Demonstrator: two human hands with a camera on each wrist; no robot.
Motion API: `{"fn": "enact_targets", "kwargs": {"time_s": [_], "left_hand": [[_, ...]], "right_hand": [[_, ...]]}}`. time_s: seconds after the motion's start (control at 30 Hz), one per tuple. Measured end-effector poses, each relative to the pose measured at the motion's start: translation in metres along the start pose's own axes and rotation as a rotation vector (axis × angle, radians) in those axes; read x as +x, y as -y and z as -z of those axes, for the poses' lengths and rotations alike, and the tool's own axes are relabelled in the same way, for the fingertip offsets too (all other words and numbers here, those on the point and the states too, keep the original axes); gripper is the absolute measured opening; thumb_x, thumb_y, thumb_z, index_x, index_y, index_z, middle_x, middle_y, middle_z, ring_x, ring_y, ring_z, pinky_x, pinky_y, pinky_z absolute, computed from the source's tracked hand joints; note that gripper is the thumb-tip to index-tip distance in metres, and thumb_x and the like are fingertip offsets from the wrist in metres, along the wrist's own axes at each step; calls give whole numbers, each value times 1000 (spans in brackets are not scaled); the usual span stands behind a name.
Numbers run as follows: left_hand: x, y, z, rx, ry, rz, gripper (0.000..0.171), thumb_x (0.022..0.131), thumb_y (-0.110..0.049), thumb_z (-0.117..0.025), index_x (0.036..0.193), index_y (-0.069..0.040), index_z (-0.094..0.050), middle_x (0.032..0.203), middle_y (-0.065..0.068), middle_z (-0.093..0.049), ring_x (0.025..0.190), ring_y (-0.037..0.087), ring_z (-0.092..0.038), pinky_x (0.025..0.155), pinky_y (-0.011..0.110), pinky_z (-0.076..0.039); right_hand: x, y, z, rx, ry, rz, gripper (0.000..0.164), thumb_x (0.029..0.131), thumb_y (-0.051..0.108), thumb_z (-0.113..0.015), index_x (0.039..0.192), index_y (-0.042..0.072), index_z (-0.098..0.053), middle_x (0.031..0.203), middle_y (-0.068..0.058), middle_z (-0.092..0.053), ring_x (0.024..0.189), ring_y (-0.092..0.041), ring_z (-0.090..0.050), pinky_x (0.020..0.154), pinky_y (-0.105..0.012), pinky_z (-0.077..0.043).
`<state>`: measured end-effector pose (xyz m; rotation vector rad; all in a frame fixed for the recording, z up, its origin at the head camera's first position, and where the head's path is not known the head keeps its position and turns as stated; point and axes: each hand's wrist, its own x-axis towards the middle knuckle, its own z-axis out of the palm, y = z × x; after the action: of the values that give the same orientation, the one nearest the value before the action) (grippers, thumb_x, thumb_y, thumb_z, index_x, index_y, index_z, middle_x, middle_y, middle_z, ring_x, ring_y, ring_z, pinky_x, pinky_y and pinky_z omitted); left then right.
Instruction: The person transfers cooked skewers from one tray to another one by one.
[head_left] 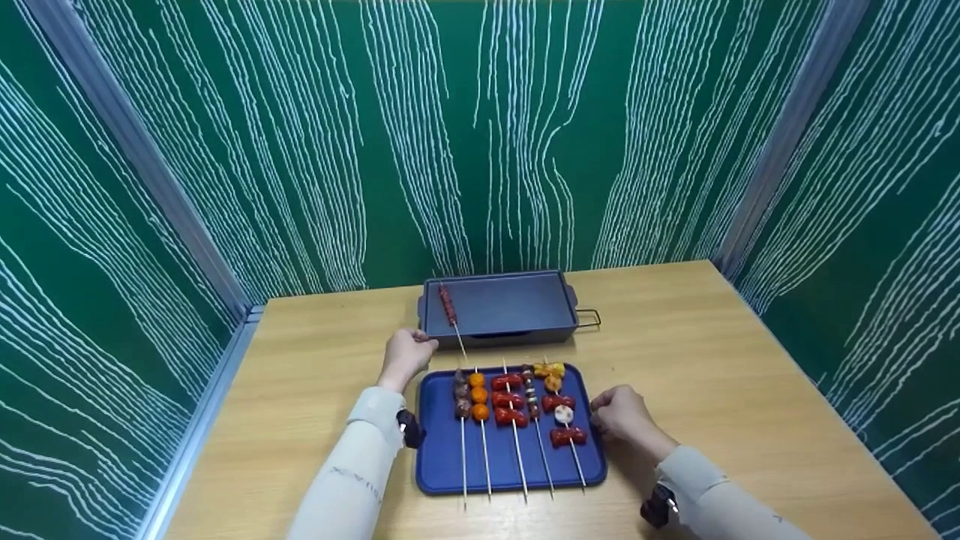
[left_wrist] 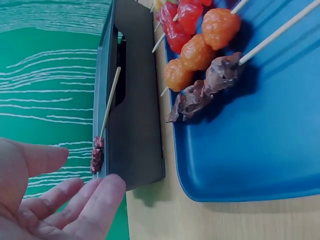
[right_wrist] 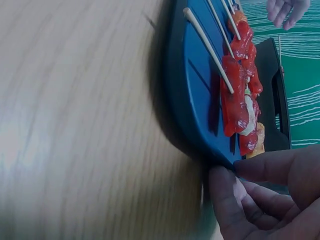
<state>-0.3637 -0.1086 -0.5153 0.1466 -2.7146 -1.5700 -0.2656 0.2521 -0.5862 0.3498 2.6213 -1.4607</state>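
My left hand (head_left: 407, 356) hovers at the front left corner of a dark rectangular grill (head_left: 510, 304). In the left wrist view its thumb and fingers are apart, with nothing between them. One skewer of small reddish-brown meat pieces (head_left: 448, 304) lies on the grill's left side, its stick jutting over the front edge. With thumb and fingers, my right hand (right_wrist: 265, 195) pinches the rim of a blue tray (head_left: 439, 461) on its right side. On the tray lie skewers of dark meat (head_left: 462, 397), orange balls (head_left: 478, 395) and red pieces (head_left: 508, 400).
Farther right on the tray are a thin mixed skewer (head_left: 531, 394) and one with red, white and yellow pieces (head_left: 564, 414). A wire handle (head_left: 590, 318) sticks out from the grill's right. Green panels with white lines (head_left: 510, 150) enclose the wooden table (head_left: 750, 420).
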Motion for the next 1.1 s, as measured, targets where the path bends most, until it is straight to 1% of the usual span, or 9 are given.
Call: {"fn": "enact_targets", "kwargs": {"time_s": [0.07, 0.13, 0.23, 0.33, 0.43, 0.53, 0.67, 0.77, 1.1], "left_hand": [[3, -1, -2, -62, 33, 32, 26, 97, -11, -72, 117, 6, -71, 106, 18, -74, 71, 17, -69, 65, 27, -64], [5, -2, -5, -126, 67, 68, 30, 98, -11, -72, 122, 7, -69, 113, 23, -74, 75, 21, -72, 73, 33, -69], [9, -2, -9, -235, 116, 122, 34, 100, -10, -71, 127, 9, -65, 127, 32, -71, 89, 30, -77, 87, 43, -71], [11, -3, -14, -328, 147, 165, 33, 102, -8, -69, 128, 10, -62, 135, 35, -67, 103, 39, -78, 92, 44, -70], [12, -3, -20, -389, 160, 192, 35, 102, -7, -67, 131, 11, -59, 137, 35, -67, 113, 44, -76, 97, 44, -68], [12, -2, -27, -427, 162, 203, 34, 102, -5, -66, 131, 12, -60, 131, 35, -70, 110, 42, -77, 100, 46, -67], [14, -2, -37, -455, 157, 210, 22, 100, -2, -67, 118, 9, -65, 110, 26, -77, 90, 30, -76, 91, 41, -69], [15, -3, -42, -474, 153, 223, 15, 99, -1, -67, 112, 6, -66, 96, 16, -75, 82, 22, -72, 82, 35, -70], [16, -4, -56, -536, 136, 265, 5, 98, 4, -65, 97, 0, -62, 76, 3, -64, 68, 14, -64, 65, 26, -66]], "right_hand": [[0, 0, 0, -1, 9, 1, 20, 84, -11, -64, 101, -14, -74, 77, -12, -72, 55, -18, -67, 49, -31, -63], [0, 0, 1, 3, 17, -5, 20, 85, -11, -64, 102, -15, -74, 78, -13, -73, 56, -18, -68, 50, -33, -64], [0, 2, 1, 6, 28, -18, 19, 87, -11, -64, 103, -14, -75, 79, -14, -74, 58, -18, -68, 52, -33, -65], [1, 1, 0, 11, 26, -20, 19, 87, -11, -63, 101, -13, -76, 78, -12, -73, 58, -17, -67, 51, -32, -64], [1, -1, -1, 19, 19, -7, 18, 86, -11, -65, 99, -12, -77, 75, -10, -72, 57, -17, -67, 50, -31, -64], [1, -3, -2, 23, 13, 11, 16, 85, -10, -66, 98, -11, -77, 73, -9, -73, 56, -16, -67, 50, -31, -64], [1, -5, -2, 25, 7, 16, 16, 85, -10, -67, 98, -11, -77, 73, -9, -73, 55, -16, -68, 49, -31, -64], [1, -4, -1, 30, 7, 4, 17, 85, -11, -67, 99, -12, -76, 75, -10, -74, 56, -18, -69, 50, -32, -65], [0, -3, -1, 54, 16, -7, 15, 84, -12, -67, 97, -12, -76, 75, -10, -72, 57, -18, -69, 50, -32, -64]]}}
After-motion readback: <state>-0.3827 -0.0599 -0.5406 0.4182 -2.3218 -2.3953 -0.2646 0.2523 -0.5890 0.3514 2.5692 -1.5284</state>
